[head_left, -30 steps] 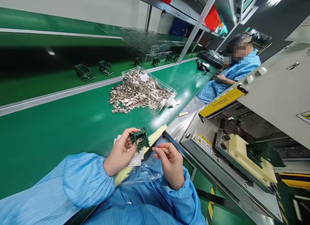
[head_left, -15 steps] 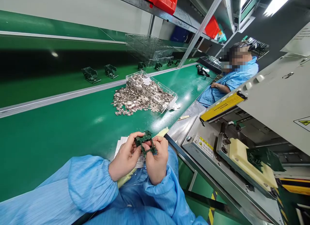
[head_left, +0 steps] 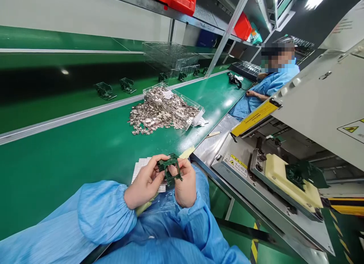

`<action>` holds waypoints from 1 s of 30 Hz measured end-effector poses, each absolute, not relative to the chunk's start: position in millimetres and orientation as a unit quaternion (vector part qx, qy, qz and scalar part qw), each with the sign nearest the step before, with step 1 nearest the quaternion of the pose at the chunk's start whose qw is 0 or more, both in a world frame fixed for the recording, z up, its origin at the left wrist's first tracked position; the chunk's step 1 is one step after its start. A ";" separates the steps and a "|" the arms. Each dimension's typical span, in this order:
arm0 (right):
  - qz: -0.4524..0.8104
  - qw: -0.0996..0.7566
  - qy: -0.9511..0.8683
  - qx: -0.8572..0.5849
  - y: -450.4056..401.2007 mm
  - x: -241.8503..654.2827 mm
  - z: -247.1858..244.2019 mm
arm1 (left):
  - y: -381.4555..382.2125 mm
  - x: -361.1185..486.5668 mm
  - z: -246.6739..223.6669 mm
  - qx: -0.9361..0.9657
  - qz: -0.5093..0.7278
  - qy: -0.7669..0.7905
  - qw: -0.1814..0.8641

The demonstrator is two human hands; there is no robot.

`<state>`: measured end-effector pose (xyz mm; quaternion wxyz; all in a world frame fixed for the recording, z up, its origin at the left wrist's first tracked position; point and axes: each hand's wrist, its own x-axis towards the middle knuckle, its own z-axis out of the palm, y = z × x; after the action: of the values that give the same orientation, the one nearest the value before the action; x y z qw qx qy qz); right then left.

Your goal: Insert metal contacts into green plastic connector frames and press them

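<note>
You have a dark green plastic frame (head_left: 170, 168) pinched between both hands, held just over the edge of the bench, with its open side facing up toward you. Its upper bar runs roughly left to right, rising slightly toward your right, and two legs drop toward your lap, though your fingers hide enough that its exact long axis is hard to judge. Your left hand (head_left: 144, 183) is closed on the frame's left side, and your right hand (head_left: 185, 188) is closed on its right side, so neither hand has let go. Just under them lie a white ribbed sheet (head_left: 143, 169) on the green bench mat (head_left: 71, 165) and a clear plastic bag (head_left: 160, 203) by your lap, with a pale yellow strip (head_left: 187, 152) just past your right hand. Farther up the bench, a heap of small metal parts (head_left: 155, 112) spills from a clear acrylic tray (head_left: 196, 105). To your right, a second green frame (head_left: 301, 175) sits on a cream fixture (head_left: 292, 184), and a co-worker in a blue gown (head_left: 273, 86) sits farther along
</note>
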<state>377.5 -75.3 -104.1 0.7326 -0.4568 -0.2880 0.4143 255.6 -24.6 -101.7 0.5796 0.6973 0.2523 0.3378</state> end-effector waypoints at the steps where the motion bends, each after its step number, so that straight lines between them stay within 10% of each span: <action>1: 0.425 0.733 -0.277 -0.454 -76.2 379.3 -104.1 | -25.2 256.2 -101.2 0.698 0.332 0.250 0.583; 30: 0.530 0.647 -0.292 -0.464 -87.5 409.5 -94.1 | -20.3 263.7 -89.0 0.608 0.224 0.225 0.728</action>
<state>409.5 -87.5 -94.1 0.6469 -0.4638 -0.2916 0.5304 263.7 -20.3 -89.0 0.7279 0.6075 0.2251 0.2244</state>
